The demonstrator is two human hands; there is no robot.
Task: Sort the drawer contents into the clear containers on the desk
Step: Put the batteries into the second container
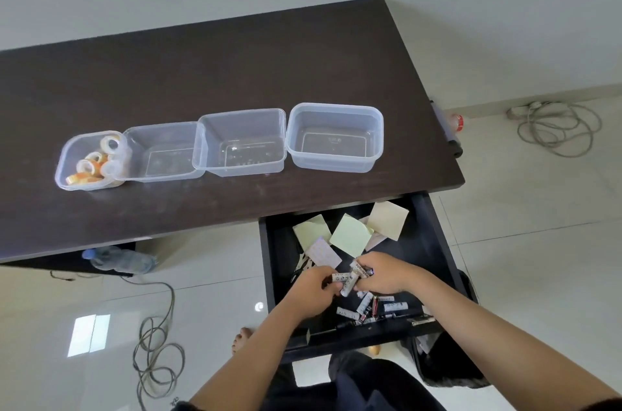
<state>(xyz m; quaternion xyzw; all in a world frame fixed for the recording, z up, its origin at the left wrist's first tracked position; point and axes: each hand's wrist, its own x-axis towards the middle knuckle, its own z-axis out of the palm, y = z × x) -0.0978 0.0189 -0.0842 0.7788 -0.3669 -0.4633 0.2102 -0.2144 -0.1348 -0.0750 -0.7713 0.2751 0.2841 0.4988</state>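
Batteries [350, 277] are being gathered over the open drawer [434, 242], clamped between the left hand [311, 289] and the right hand [383, 274], both curled around the bundle, likely so several are being carried at once. More batteries [370, 308] are lying at the drawer front, notes [350, 234] behind. Four containers [335, 136] are being kept in a row on the desk [235, 67]; tape rolls [97, 160] are filling the leftmost

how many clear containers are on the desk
4, in a row on the desk: leftmost container holds tape rolls; second, third and rightmost look empty.
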